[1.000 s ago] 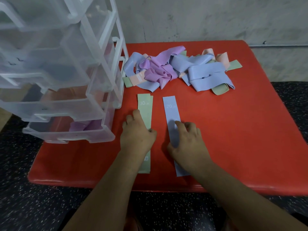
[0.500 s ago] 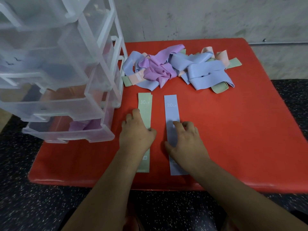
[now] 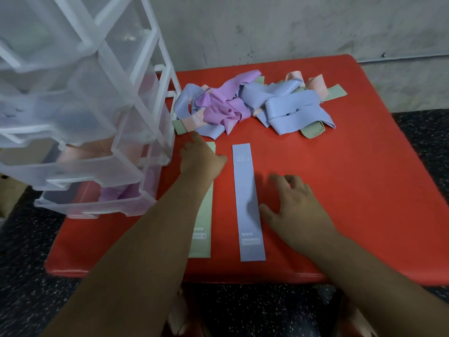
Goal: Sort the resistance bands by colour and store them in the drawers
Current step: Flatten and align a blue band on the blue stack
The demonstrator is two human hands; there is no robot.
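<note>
while the left hand [image 3: 201, 159] stretches forward with straight fingers, gripping nothing, its tips sit just short of the tangled pile [image 3: 243, 105], where a green end and a pink end lie nearest them. best, i judge, to pinch one loose end there and draw it out slowly, so the knot does not drag along. the right hand [image 3: 294, 210] lies loose and spread, gripping nothing, its thumb at the edge of the blue band [image 3: 246, 198]; it could pin the pile. under the left palm and forearm lies the green band [image 3: 206, 215]. laid flat are two bands, one green and one blue. the pile mixes purple, blue, pink and green, too tangled to count. left of the fingers stand the drawers [image 3: 121, 176]: pink shows in one, purple in the lowest.
</note>
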